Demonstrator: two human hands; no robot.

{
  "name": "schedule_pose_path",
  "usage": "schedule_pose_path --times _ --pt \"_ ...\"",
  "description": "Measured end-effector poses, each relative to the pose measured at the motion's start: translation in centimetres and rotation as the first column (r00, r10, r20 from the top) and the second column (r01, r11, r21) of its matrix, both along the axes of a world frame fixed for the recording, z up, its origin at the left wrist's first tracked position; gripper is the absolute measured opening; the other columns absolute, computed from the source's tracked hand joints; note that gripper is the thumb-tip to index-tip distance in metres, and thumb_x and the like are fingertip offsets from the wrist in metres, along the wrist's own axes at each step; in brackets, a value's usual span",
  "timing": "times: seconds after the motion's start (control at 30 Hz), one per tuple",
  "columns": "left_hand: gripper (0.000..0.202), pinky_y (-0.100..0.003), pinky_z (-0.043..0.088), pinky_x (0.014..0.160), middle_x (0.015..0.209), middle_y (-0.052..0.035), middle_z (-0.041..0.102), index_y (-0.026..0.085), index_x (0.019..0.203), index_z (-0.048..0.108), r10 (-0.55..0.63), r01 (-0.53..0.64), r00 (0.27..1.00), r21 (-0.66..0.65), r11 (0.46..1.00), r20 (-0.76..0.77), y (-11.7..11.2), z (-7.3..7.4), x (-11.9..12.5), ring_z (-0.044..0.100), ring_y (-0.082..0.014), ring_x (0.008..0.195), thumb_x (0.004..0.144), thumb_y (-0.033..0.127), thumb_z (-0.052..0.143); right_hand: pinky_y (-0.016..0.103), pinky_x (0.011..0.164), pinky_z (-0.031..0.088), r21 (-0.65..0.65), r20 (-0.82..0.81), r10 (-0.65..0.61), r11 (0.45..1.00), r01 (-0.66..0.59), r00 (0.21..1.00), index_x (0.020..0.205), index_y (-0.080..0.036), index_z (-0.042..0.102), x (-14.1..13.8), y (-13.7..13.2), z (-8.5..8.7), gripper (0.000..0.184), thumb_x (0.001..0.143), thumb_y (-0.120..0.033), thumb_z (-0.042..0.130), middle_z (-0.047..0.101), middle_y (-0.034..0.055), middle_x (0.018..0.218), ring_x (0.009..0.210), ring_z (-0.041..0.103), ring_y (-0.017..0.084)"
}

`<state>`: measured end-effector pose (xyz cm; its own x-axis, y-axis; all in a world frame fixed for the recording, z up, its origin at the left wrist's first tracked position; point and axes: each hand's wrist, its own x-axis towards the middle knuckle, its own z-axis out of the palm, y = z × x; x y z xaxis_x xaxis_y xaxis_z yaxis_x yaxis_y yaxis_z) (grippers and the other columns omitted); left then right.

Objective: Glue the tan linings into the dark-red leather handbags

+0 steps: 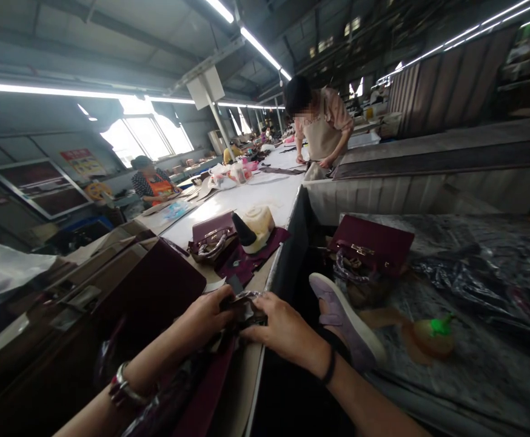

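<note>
A burgundy handbag (213, 388) lies on the table edge in front of me, partly in shadow. My left hand (213, 315) is closed at its far end, fingers curled on a crumpled, shiny wrapped part (247, 306). From the other side my right hand (285, 328) grips that same part between thumb and fingers. Just what the fingertips hold is partly hidden. Beyond my hands, a second burgundy handbag (213, 233) with a film-wrapped handle stands near a yellowish bottle with a black cone tip (256, 229), which rests on dark red pieces (251, 258).
Stacked brown and burgundy panels (151, 279) rise at my left. To the right, another burgundy handbag (372, 243) and a green-topped container (435, 337) sit on a grey surface (487, 370). A lilac shoe (342, 315) is beside my right arm. A co-worker (322, 127) stands across the long white table (274, 188).
</note>
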<state>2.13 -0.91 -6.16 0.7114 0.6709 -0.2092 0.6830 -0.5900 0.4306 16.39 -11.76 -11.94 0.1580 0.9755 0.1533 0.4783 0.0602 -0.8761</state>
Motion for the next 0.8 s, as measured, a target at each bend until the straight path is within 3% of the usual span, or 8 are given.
schedule_pose_path --times 0.13,0.3,0.37,0.5,0.6,0.7,0.73,0.8 --pt "0.05 -0.025 0.041 0.066 0.083 -0.001 0.062 0.016 0.096 0.059 -0.012 0.01 1.0 -0.202 0.979 -0.011 0.0 0.7 -1.0 0.053 -0.0185 0.078 0.06 0.049 0.072 0.025 0.072 0.043 -0.004 0.043 0.01 1.0 -0.01 0.999 0.089 -0.021 0.069 -0.5 0.3 -0.6 0.009 0.084 -0.024 0.061 0.067 0.0016 0.088 0.086 0.063 0.018" --pt "0.036 -0.023 0.038 0.062 0.076 0.0005 0.061 0.016 0.095 0.066 -0.037 0.02 0.996 -0.198 0.98 -0.083 -1.0 1.9 -1.6 0.05 -0.0159 0.071 0.071 0.042 0.059 0.032 0.085 0.045 0.035 0.082 -0.067 0.997 0.064 0.994 0.099 -0.019 0.066 -2.1 -0.8 0.1 0.015 0.088 -0.026 0.061 0.066 0.005 0.098 0.098 0.058 0.022" --pt "0.035 -0.022 0.036 0.058 0.07 0.0009 0.057 0.014 0.086 0.067 0.007 -0.019 0.998 -0.206 0.978 -0.056 -1.4 2.3 -1.6 0.047 -0.014 0.065 0.072 0.044 0.057 0.037 0.091 0.043 0.089 0.125 -0.146 0.987 0.135 0.981 0.103 -0.016 0.062 -2.9 -1.9 0.9 0.019 0.085 -0.022 0.063 0.061 0.0075 0.103 0.103 0.053 0.024" --pt "0.032 -0.022 0.036 0.058 0.069 0.0014 0.056 0.013 0.082 0.064 0.064 -0.05 0.998 -0.369 0.928 0.026 -1.9 2.3 -1.7 0.044 -0.0117 0.061 0.069 0.042 0.06 0.048 0.093 0.044 0.144 0.25 -0.211 0.973 0.18 0.945 0.107 -0.017 0.06 -4.4 -4.5 2.2 0.03 0.077 -0.012 0.064 0.057 0.0085 0.106 0.102 0.052 0.028" --pt "0.033 -0.022 0.037 0.057 0.067 0.0012 0.056 0.012 0.08 0.063 0.125 -0.097 0.991 -0.388 0.917 0.047 -2.0 2.4 -1.8 0.043 -0.0113 0.06 0.067 0.042 0.061 0.051 0.097 0.042 0.186 0.313 -0.23 0.966 0.178 0.921 0.125 -0.017 0.051 -4.9 -5.5 2.3 0.053 0.074 -0.008 0.063 0.054 0.0102 0.117 0.109 0.049 0.03" --pt "0.041 -0.023 0.04 0.06 0.072 -0.0007 0.06 0.012 0.083 0.064 0.128 -0.093 0.99 -0.382 0.919 0.067 -2.3 2.9 -1.8 0.048 -0.0126 0.063 0.066 0.049 0.065 0.051 0.102 0.039 0.242 0.296 -0.243 0.955 0.174 0.924 0.136 -0.019 0.039 -5.1 -5.6 2.0 0.071 0.072 -0.015 0.069 0.051 0.0104 0.125 0.116 0.046 0.031" --pt "0.046 -0.023 0.042 0.062 0.074 -0.0015 0.062 0.012 0.086 0.065 0.121 -0.088 0.991 -0.39 0.917 0.063 -2.5 3.1 -1.8 0.051 -0.0141 0.065 0.066 0.052 0.066 0.051 0.102 0.039 0.253 0.285 -0.264 0.948 0.194 0.921 0.134 -0.019 0.041 -5.1 -5.4 2.0 0.069 0.072 -0.018 0.071 0.053 0.0098 0.123 0.115 0.047 0.031" --pt "0.059 -0.027 0.048 0.072 0.083 -0.0037 0.067 0.013 0.097 0.065 0.112 -0.087 0.993 -0.431 0.898 0.033 -3.1 3.3 -2.0 0.058 -0.02 0.077 0.065 0.062 0.065 0.049 0.097 0.043 0.278 0.284 -0.327 0.928 0.249 0.901 0.117 -0.019 0.051 -5.2 -4.9 2.1 0.046 0.076 -0.022 0.07 0.058 0.007 0.109 0.105 0.053 0.028"
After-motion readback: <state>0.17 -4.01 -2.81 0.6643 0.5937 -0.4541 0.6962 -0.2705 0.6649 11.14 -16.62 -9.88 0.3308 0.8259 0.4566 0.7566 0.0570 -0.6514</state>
